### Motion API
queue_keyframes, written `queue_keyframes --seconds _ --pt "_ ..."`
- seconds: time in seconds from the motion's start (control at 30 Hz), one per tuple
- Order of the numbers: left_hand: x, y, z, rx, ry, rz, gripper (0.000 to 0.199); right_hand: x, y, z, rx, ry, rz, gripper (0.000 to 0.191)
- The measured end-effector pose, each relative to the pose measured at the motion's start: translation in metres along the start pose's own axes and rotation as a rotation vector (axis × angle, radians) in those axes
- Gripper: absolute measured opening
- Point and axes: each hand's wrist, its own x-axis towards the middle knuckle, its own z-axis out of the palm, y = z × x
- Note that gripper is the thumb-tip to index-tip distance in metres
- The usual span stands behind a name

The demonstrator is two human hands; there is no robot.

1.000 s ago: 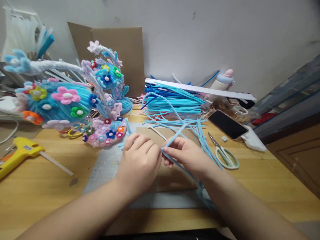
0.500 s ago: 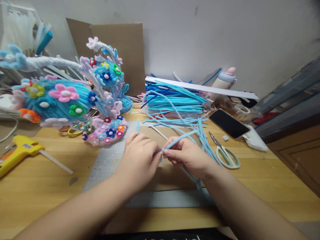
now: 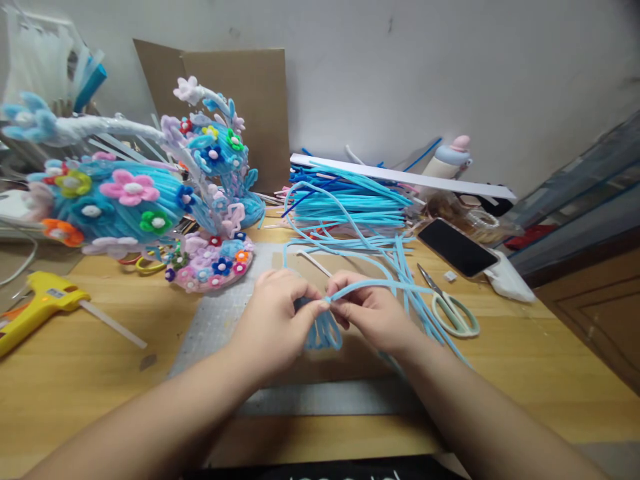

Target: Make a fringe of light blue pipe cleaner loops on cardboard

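where the looped light-blue pipe cleaners (image 3: 323, 337) hang: at 6 o'clock from our pinch, above a brown cardboard sheet (image 3: 353, 367) that lies on the grey cutting mat (image 3: 207, 327).
our hands: together and clamped; the left hand (image 3: 283, 307) grips the loop tops, the right hand (image 3: 373, 310) pinches just beside it at 3 o'clock.
long strand (image 3: 387, 283): light blue, leaving the pinch and lying over our right hand toward 3 o'clock; we cannot tell how it wraps between the fingers.
scissors (image 3: 445, 297): green-handled, at 3 o'clock, beside the loose strands (image 3: 403, 263).
pipe-cleaner stack (image 3: 350, 207): mostly blue, at 12 o'clock.
glue gun (image 3: 53, 293): yellow, at 9 o'clock.
flower ornament (image 3: 127, 223): at 10 o'clock.
slip risk: should our left grip slacken, the springy loops could fan apart.
snag risk: the trailing strand could catch the scissors or loose strands if we swing it wide.
kink risk: pulling too hard at the pinch could bend the stem sharply.
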Motion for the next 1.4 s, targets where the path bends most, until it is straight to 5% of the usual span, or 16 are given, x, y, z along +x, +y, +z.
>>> queue_keyframes --seconds 0.33,0.5,0.67,0.83,0.93,1.03,1.17,1.23,1.3,1.4 --pt "0.004 -0.001 -0.004 0.0 -0.012 -0.019 0.01 0.001 0.012 -0.002 -0.016 0.028 -0.128 0.011" --pt "0.003 -0.002 -0.001 -0.011 0.006 -0.094 0.008 -0.002 0.012 0.003 -0.262 0.144 -0.314 0.005" --pt "0.003 -0.004 0.006 0.004 0.024 -0.096 0.008 -0.005 0.015 0.007 -0.385 0.107 -0.366 0.009" --pt "0.007 -0.009 0.0 0.066 -0.017 -0.01 0.011 0.0 0.023 0.005 -0.144 0.128 -0.23 0.01" --pt "0.012 -0.018 -0.004 0.08 0.173 0.038 0.037 0.003 0.025 -0.001 0.116 0.167 -0.179 0.009" --pt "0.017 -0.033 0.002 -0.064 0.33 -0.089 0.068 0.003 0.021 -0.009 0.34 0.2 -0.092 0.016" --pt "0.022 -0.046 0.014 -0.446 0.094 -0.355 0.077 0.001 0.011 -0.017 0.442 0.218 -0.016 0.024" --pt "0.021 -0.044 0.014 -0.36 0.147 -0.293 0.084 -0.001 0.007 -0.02 0.472 0.178 0.017 0.026" --pt "0.018 -0.036 0.008 -0.147 0.27 -0.083 0.083 -0.002 0.004 -0.023 0.475 0.131 0.061 0.026" --pt "0.01 -0.018 -0.003 0.057 0.14 0.22 0.039 -0.004 0.002 -0.023 0.448 0.064 0.11 0.03"
